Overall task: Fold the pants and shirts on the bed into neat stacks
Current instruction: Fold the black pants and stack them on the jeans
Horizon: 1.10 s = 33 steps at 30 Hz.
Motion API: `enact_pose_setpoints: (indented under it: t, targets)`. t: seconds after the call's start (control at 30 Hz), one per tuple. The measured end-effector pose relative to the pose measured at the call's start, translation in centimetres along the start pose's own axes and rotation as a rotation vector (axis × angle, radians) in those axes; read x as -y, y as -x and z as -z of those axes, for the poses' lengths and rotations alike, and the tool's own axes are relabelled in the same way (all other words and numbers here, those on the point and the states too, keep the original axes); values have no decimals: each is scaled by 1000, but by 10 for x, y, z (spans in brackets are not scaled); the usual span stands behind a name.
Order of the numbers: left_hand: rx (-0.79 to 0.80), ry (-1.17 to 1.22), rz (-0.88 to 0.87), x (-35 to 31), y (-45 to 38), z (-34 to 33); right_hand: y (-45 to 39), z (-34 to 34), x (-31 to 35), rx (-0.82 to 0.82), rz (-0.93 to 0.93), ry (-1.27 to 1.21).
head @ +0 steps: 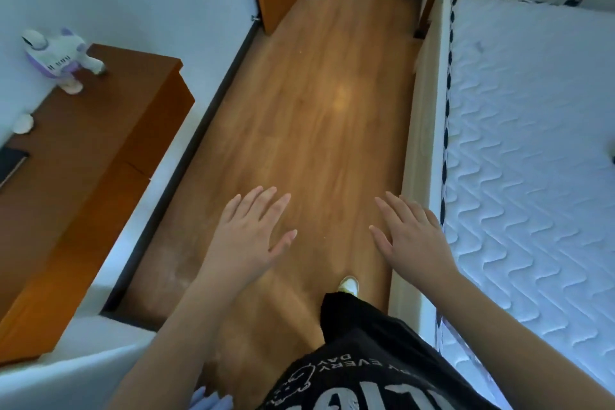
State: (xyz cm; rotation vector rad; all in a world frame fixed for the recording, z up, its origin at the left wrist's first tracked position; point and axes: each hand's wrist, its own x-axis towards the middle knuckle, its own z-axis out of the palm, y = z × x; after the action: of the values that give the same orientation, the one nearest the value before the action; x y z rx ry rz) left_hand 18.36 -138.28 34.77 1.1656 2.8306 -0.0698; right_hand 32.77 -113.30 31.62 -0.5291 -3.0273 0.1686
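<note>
You are holding your left hand (248, 236) and right hand (411, 236) apart, fingers spread, gripping nothing, over the floor (309, 110). No clothes are showing on the bed (532, 143) at right. Expect soft, light fabric; grip waistbands and shoulder seams.

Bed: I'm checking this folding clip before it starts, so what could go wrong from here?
No pants or shirts show on the mattress, so the clothes must be found first. Both the left hand and right hand are open and hold nothing over the floor. The gap beside the bed is narrow.
</note>
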Motion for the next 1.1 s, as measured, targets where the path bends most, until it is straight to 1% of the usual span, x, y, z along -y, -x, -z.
enact_pose_setpoints:
  t: [0.1,0.3,0.4,0.5,0.63,0.73,0.93,1.1]
  targets:
    - [50,16,-13,2,-56,8,-36,3,-12,37,-27,6]
    - [2,-25,-97,-2,-150,38,-125,23,-58,1,-67,3]
    - [21,-6,-137,3,-188,47,-162,34,-72,-10,-106,11]
    - [41,0,-204,15,-237,45,-198,35,-78,-25,-152,-33]
    - [7,20,-270,34,-311,43,-245,28,-82,1,-233,-57]
    - [-20,9,-347,39,-369,47,-282,21,-87,75,-272,-31]
    - [-3,38,-543,36,-472,66,-332,30,-101,94,-484,-40]
    - [-1,0,-777,-2,-544,80,-345,39,-126,61,-696,-81]
